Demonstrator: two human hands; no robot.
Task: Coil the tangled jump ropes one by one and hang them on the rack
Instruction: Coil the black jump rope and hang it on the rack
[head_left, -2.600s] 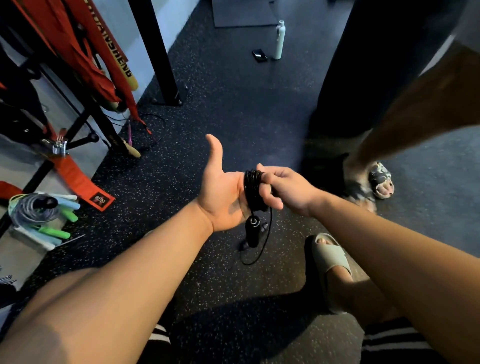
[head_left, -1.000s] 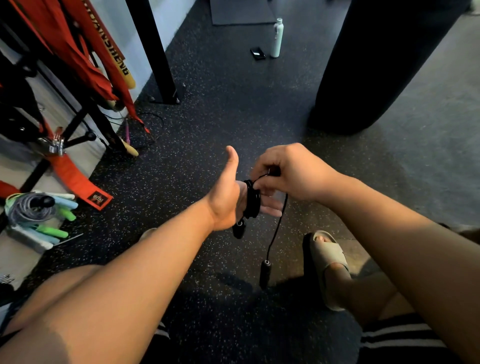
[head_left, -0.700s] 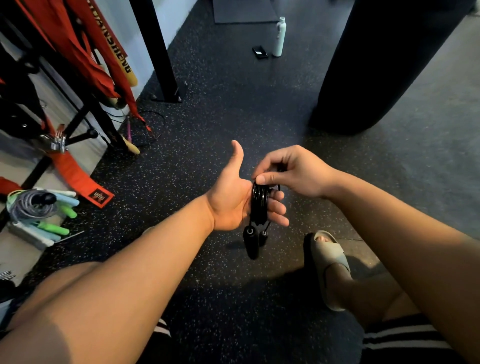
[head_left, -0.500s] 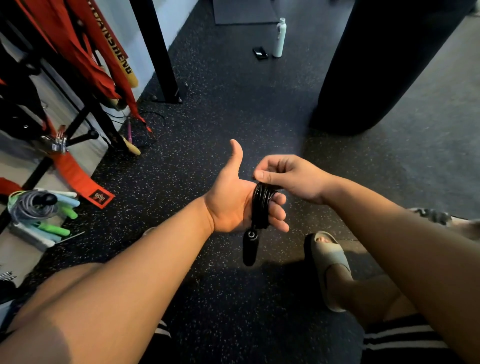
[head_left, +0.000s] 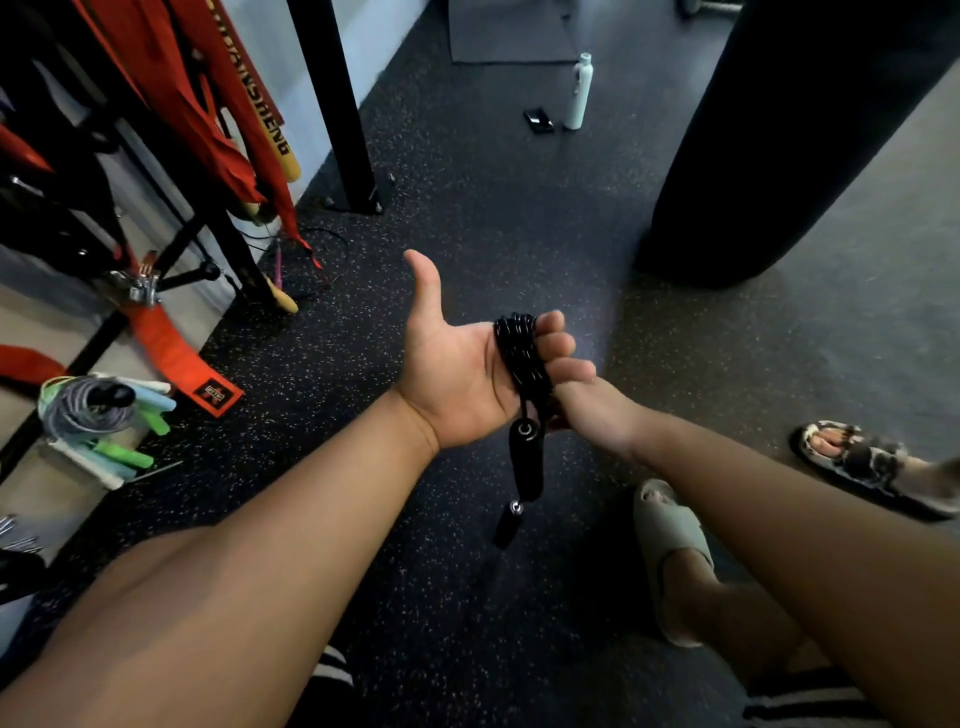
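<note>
Our left hand (head_left: 457, 374) curls fingers round the rope coil (head_left: 517, 353); right hand (head_left: 597, 415), grip hidden, perhaps cinches; we keep wraps tight.

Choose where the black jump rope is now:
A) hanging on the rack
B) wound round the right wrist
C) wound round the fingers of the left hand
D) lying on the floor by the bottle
C: the black jump rope is wound round the fingers of the left hand, its handles hanging below.

Black jump rope (head_left: 519, 358) in tight coil round left hand (head_left: 457, 384), handles (head_left: 525, 460) below.
</note>
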